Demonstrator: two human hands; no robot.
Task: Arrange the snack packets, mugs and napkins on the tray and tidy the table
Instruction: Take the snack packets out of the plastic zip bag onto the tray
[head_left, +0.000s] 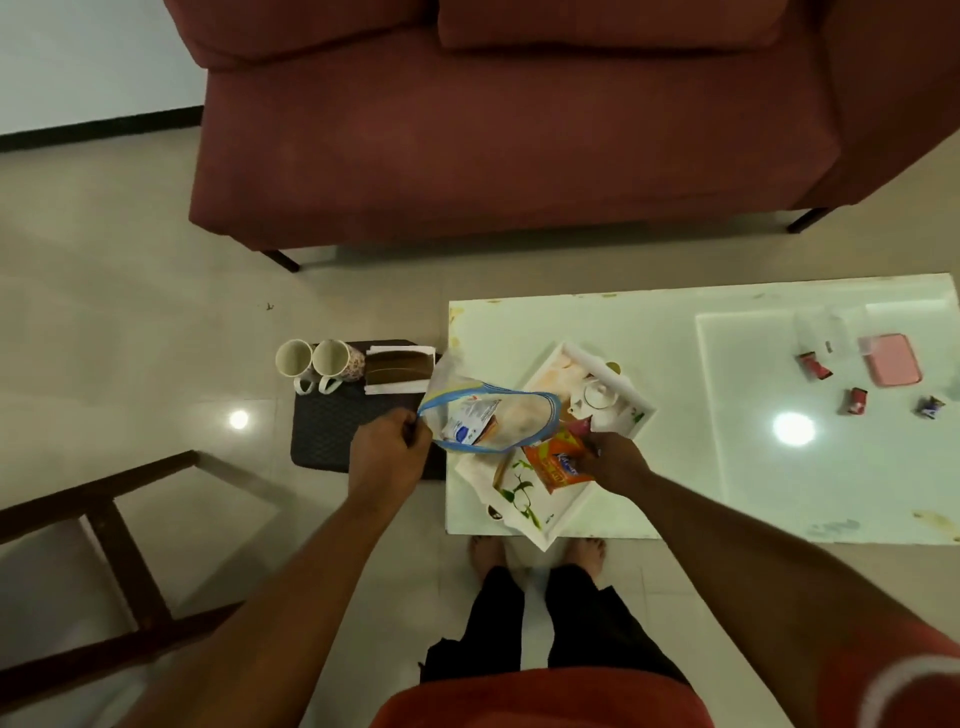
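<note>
My left hand (388, 451) pinches the rim of a clear zip bag (488, 415) with a blue seal, held open above the near left corner of the white table (675, 467); a blue-and-white packet lies inside it. My right hand (613, 462) grips an orange snack packet (558, 462) just beside the bag's mouth. Under both lies a white tray (524, 499) with a leaf print, turned at an angle, and a white mug (597, 400) stands in its far half. Two mugs (317, 364) and a stack of napkins (400, 370) sit on a dark stool to the left.
Small red wrappers (852, 401), a dark wrapper (930, 406), a pink box (891, 359) and a clear container (826, 330) lie on the table's right part. A maroon sofa (519, 130) stands behind. A wooden-framed glass table (130, 545) is at the near left. My feet are below the tray.
</note>
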